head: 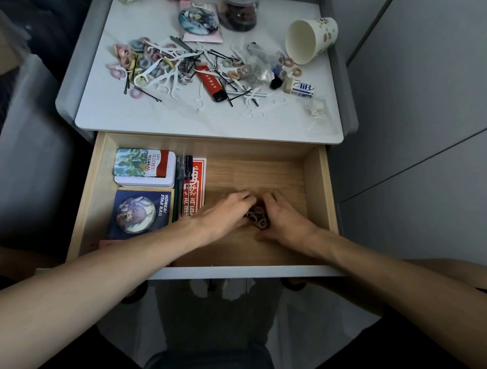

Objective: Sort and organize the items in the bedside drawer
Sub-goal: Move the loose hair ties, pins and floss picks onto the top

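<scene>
1. Both hands are down inside the open drawer point(319, 189). The left hand point(229, 209) and the right hand point(284, 219) are cupped towards each other around a heap of small hair ties point(259, 217), which lies on the drawer floor between the palms. The fingers curl over the heap's far side. Whether any tie is off the wood yet cannot be told.
2. Draw the fingertips together beyond the heap and the thumbs together on the near side. These rings are light and springy, so I expect any gap to let one roll out.
3. Slide the fingers under the heap, not down onto it; pressing would likely scatter the ties.
4. Mind the outer edge of the left hand: the pens point(184, 178) and the red packet point(195, 187) lie just beside it and look neatly placed, so a sideways sweep could knock them askew.
5. Lift with the hands touching, as one bowl. The clear jar point(238, 13), well beyond the fingertips on the nightstand top, seems to hold similar dark ties and looks the likely home.
6. Check the bare wood to the right of the right hand for strays.
</scene>
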A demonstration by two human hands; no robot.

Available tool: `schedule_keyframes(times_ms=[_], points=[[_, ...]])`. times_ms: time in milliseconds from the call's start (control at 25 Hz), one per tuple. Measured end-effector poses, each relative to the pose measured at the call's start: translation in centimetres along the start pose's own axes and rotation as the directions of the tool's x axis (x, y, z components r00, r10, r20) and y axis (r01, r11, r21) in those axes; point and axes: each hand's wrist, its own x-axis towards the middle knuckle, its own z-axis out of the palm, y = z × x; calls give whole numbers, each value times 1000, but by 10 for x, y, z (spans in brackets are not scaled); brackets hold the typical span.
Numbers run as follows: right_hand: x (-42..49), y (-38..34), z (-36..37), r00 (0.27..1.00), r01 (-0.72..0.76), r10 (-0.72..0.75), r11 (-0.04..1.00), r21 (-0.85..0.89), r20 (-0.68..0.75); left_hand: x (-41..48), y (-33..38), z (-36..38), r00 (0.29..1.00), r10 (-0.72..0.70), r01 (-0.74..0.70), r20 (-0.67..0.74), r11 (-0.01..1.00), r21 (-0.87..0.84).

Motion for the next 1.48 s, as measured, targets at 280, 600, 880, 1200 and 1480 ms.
schedule_keyframes(times_ms=[280,600,880,1200,1480], points=[[2,5,-6,986,140,-152,980,-138,-76,2,19,-5,998,-40,24,52,961,275],[2,20,-19,999,-27,27,1000,-4,-19,9,7,-17,966,-101,71,239,989,132],[4,9,-10,986,150,-157,981,-120,-48,0,-9,-50,961,-170,194,216,976,-95],[2,-1,-7,952,297,-299,844,-447,67,-20,-2,-78,931,-273,319,243,930,-179],[4,-14,-22,878,429,-472,692,-580,86,-25,-12,-93,921,-313,366,231,899,-240]])
